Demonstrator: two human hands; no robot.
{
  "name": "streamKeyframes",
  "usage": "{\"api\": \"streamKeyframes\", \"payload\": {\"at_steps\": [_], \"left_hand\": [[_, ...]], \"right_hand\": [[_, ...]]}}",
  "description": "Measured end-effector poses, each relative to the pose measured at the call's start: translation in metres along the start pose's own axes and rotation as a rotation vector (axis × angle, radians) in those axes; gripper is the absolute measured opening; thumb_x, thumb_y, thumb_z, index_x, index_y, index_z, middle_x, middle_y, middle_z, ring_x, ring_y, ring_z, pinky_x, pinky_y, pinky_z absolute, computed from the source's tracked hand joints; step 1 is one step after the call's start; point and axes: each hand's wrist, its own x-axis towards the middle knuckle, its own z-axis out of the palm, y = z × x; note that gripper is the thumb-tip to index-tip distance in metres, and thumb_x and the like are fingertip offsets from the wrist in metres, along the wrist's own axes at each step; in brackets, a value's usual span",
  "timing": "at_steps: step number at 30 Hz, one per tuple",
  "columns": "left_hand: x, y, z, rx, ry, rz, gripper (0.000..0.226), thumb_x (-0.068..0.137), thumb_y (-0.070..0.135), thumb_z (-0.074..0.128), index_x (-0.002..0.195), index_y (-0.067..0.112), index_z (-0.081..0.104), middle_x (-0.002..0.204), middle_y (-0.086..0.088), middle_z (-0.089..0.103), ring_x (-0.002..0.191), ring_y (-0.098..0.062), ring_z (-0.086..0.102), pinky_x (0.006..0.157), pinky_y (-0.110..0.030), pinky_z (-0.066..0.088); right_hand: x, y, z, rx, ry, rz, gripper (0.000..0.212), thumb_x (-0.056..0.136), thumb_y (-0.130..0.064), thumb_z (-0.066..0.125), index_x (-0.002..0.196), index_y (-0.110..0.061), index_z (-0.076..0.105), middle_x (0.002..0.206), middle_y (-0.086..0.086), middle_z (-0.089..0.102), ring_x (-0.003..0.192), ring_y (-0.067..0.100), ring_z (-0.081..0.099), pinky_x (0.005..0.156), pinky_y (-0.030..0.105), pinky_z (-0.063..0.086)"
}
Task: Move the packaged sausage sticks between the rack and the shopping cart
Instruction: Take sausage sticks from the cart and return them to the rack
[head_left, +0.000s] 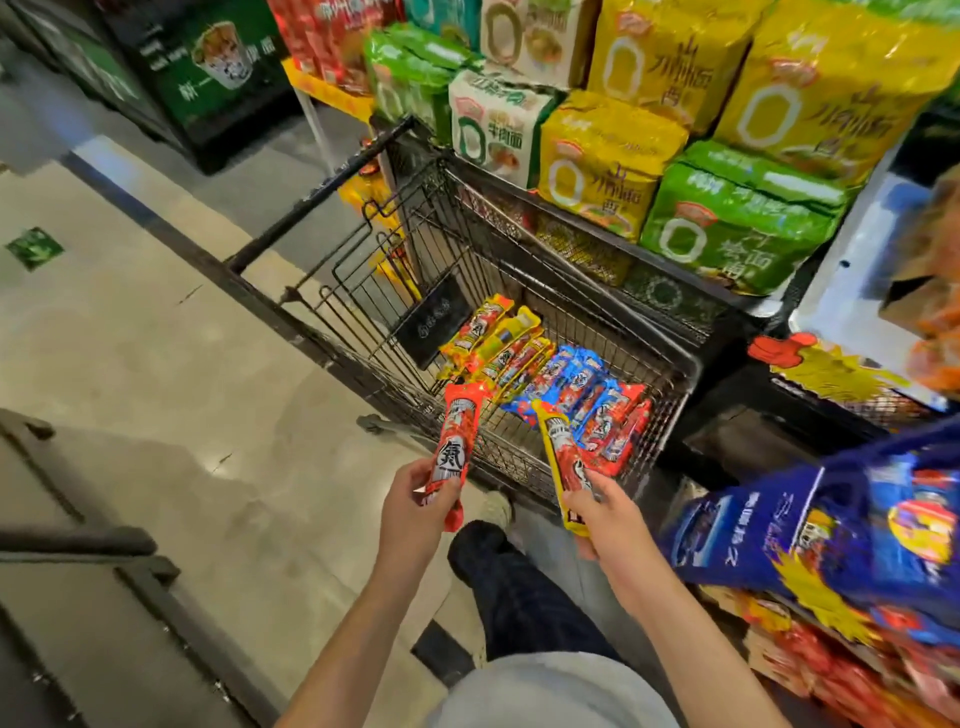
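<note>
my left hand (415, 501) gripping red sausage stick pack (453, 446), my right hand (597, 512) gripping yellow-edged pack (561, 462), both over shopping cart (675, 358) near rim, cart at 12 o'clock, more packs (545, 379) inside, rack (857, 545) at 3 o'clock

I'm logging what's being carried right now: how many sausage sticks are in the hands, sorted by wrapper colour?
Red sausage stick: 1, held in the left hand
Yellow-edged sausage stick: 1, held in the right hand
Total: 2
The overlapping sticks lying in the cart are left out.
</note>
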Motion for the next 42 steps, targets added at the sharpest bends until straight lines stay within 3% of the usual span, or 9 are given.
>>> {"api": "streamKeyframes", "payload": {"at_steps": [6, 12, 18, 23, 27, 31, 34, 38, 42], "left_hand": [[0.094, 0.021, -0.017, 0.035, -0.056, -0.048, 0.026, 0.088, 0.017, 0.069, 0.111, 0.021, 0.059, 0.102, 0.008, 0.065, 0.085, -0.003, 0.062, 0.061, -0.012, 0.046], [0.188, 0.064, -0.044, 0.090, -0.081, -0.041, 0.022, 0.087, 0.016, 0.069, 0.107, 0.023, 0.062, 0.103, 0.004, 0.068, 0.092, -0.012, 0.064, 0.068, -0.022, 0.049], [0.256, 0.096, -0.050, 0.091, -0.111, -0.045, 0.024, 0.089, 0.012, 0.067, 0.110, 0.018, 0.056, 0.099, 0.008, 0.064, 0.082, 0.003, 0.062, 0.062, -0.010, 0.050], [0.305, 0.094, -0.047, 0.044, -0.190, -0.125, 0.023, 0.091, 0.009, 0.064, 0.112, 0.012, 0.055, 0.096, -0.001, 0.066, 0.061, 0.006, 0.063, 0.054, -0.014, 0.052], [0.342, 0.087, -0.041, 0.036, -0.244, -0.168, 0.029, 0.089, 0.013, 0.067, 0.116, 0.011, 0.058, 0.102, -0.005, 0.068, 0.071, -0.002, 0.067, 0.056, -0.016, 0.052], [0.375, 0.082, -0.042, 0.061, -0.336, -0.206, 0.027, 0.088, 0.016, 0.069, 0.113, 0.018, 0.059, 0.108, -0.005, 0.068, 0.079, -0.006, 0.068, 0.056, -0.016, 0.050], [0.396, 0.078, -0.051, 0.083, -0.381, -0.238, 0.026, 0.089, 0.013, 0.068, 0.112, 0.019, 0.058, 0.105, -0.008, 0.067, 0.063, -0.004, 0.065, 0.051, -0.019, 0.049], [0.426, 0.070, -0.061, 0.095, -0.339, -0.228, 0.028, 0.089, 0.013, 0.067, 0.114, 0.020, 0.058, 0.106, 0.000, 0.066, 0.069, 0.004, 0.066, 0.056, -0.013, 0.051], [0.447, 0.059, -0.061, 0.112, -0.377, -0.217, 0.030, 0.089, 0.011, 0.066, 0.116, 0.020, 0.056, 0.110, 0.003, 0.064, 0.076, 0.010, 0.064, 0.054, -0.009, 0.049]], "right_hand": [[0.076, -0.027, 0.055, 0.049, 0.023, 0.047, 0.037, 0.091, -0.019, 0.063, 0.124, -0.030, 0.050, 0.085, -0.004, 0.054, 0.057, 0.011, 0.041, 0.048, 0.025, 0.030], [0.144, -0.079, 0.116, 0.015, 0.066, 0.072, 0.063, 0.089, -0.036, 0.065, 0.145, -0.025, 0.039, 0.108, 0.002, 0.049, 0.060, 0.008, 0.040, 0.046, 0.022, 0.034], [0.205, -0.130, 0.155, -0.130, 0.074, 0.039, 0.065, 0.088, -0.046, 0.064, 0.145, -0.029, 0.039, 0.138, 0.003, 0.050, 0.096, 0.019, 0.055, 0.064, 0.028, 0.044], [0.262, -0.141, 0.190, -0.193, 0.089, 0.075, 0.074, 0.081, -0.055, 0.066, 0.145, -0.026, 0.039, 0.136, 0.005, 0.051, 0.079, 0.016, 0.048, 0.070, 0.031, 0.043], [0.322, -0.144, 0.219, -0.253, 0.144, 0.075, 0.069, 0.085, -0.044, 0.069, 0.144, -0.024, 0.038, 0.132, 0.005, 0.056, 0.061, 0.012, 0.048, 0.053, 0.026, 0.041], [0.388, -0.144, 0.247, -0.310, 0.197, 0.056, 0.069, 0.088, -0.037, 0.065, 0.148, -0.033, 0.032, 0.122, 0.007, 0.060, 0.089, 0.026, 0.062, 0.070, 0.031, 0.045], [0.480, -0.098, 0.258, -0.355, 0.193, 0.074, 0.077, 0.076, -0.046, 0.059, 0.145, -0.048, 0.025, 0.141, 0.012, 0.051, 0.113, 0.030, 0.059, 0.083, 0.033, 0.052], [0.495, -0.109, 0.289, -0.352, 0.222, 0.126, 0.074, 0.089, -0.008, 0.052, 0.153, -0.023, 0.018, 0.143, 0.016, 0.045, 0.124, 0.035, 0.051, 0.086, 0.026, 0.039], [0.521, -0.093, 0.299, -0.382, 0.294, 0.185, 0.060, 0.094, -0.003, 0.049, 0.149, -0.008, 0.024, 0.141, 0.019, 0.046, 0.125, 0.037, 0.049, 0.091, 0.032, 0.042]]}}
